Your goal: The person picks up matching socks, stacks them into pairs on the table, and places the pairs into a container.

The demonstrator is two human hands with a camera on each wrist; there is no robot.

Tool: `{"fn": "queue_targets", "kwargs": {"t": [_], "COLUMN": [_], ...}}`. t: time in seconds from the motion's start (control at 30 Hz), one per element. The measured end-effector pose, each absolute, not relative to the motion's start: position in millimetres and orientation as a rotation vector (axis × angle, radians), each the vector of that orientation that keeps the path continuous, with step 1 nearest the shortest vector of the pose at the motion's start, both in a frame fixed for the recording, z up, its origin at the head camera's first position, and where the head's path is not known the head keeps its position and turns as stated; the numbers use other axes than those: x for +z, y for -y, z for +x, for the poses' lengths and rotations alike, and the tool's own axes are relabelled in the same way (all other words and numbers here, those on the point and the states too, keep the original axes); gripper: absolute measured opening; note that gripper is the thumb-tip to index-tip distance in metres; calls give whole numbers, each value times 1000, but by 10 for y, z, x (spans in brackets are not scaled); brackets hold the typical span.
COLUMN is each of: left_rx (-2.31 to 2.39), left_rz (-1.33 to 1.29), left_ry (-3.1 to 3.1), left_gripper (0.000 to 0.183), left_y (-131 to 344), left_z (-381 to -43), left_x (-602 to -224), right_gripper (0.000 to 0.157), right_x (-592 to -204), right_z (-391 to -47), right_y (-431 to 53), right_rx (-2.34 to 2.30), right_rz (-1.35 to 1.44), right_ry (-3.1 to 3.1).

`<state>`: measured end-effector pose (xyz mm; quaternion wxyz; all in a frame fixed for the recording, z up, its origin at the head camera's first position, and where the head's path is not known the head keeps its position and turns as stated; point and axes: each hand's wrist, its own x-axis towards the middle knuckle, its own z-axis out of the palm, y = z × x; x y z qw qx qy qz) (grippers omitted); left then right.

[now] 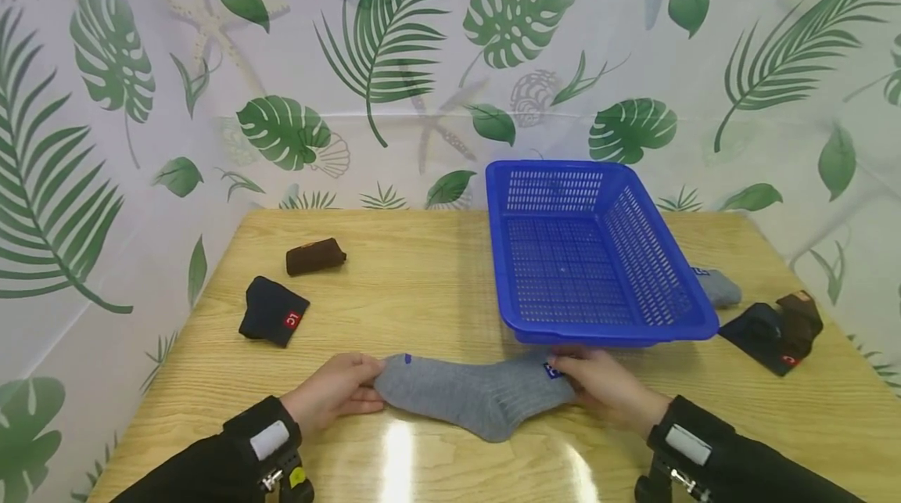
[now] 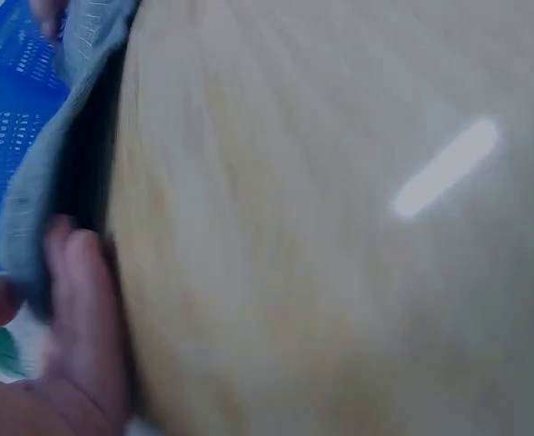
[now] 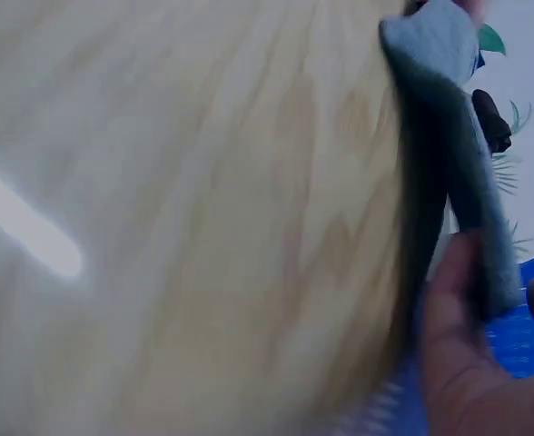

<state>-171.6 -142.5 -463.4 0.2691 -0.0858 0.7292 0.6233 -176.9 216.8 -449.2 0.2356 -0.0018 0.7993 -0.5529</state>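
Observation:
A grey sock (image 1: 457,389) is stretched lengthwise near the table's front, a blue logo at its right end and a small blue mark at its left. My left hand (image 1: 336,395) pinches the left end between thumb and fingers. At the logo end, my right hand (image 1: 611,384) pinches the sock, its thumb on top. In the left wrist view the sock (image 2: 33,195) passes between thumb and fingers, lifted off the table along its edge. The right wrist view shows the same sock (image 3: 474,163) between the right thumb and fingers.
A blue plastic basket (image 1: 672,268) stands behind the right hand. Right of it lie a grey folded sock (image 1: 721,289), a black folded item (image 1: 756,331) and a brown one (image 1: 800,323). At left are a dark folded item (image 1: 271,311) and a brown rolled bundle (image 1: 314,256).

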Motion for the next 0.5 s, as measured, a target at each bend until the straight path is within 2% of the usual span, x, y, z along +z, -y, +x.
{"fn": "queue_targets", "kwargs": {"t": [0.07,0.17,0.27,0.4,0.5], "left_rx": [1452,848,321,69,66], "left_rz": [-91,244,642,1068,1121], "left_ry": [-2258,-2801,-3080,-2953,-2757], "left_gripper": [28,42,57,55,54], "left_y": [1426,1396,1278,991,827], "left_z": [-1704,-1628,-1492,-1308,-1220], "left_x": [-4543,-4384,-4289,-4308,-4361], "right_gripper": [47,50,60,67,75], "right_x": [-4427,-4283,-4174,-4200,-4302], "right_z": [-1758,-1650,-1456,-1256,-1210], "right_y": [-2164,-2110,-1965,-1740,-1659], "right_rx": [-1240,-587,-132,45,53], "right_rz": [-234,-678,-1008,-1309,-1394], "right_ry": [-2437,-2817,-2906,-2668,-2485]}}
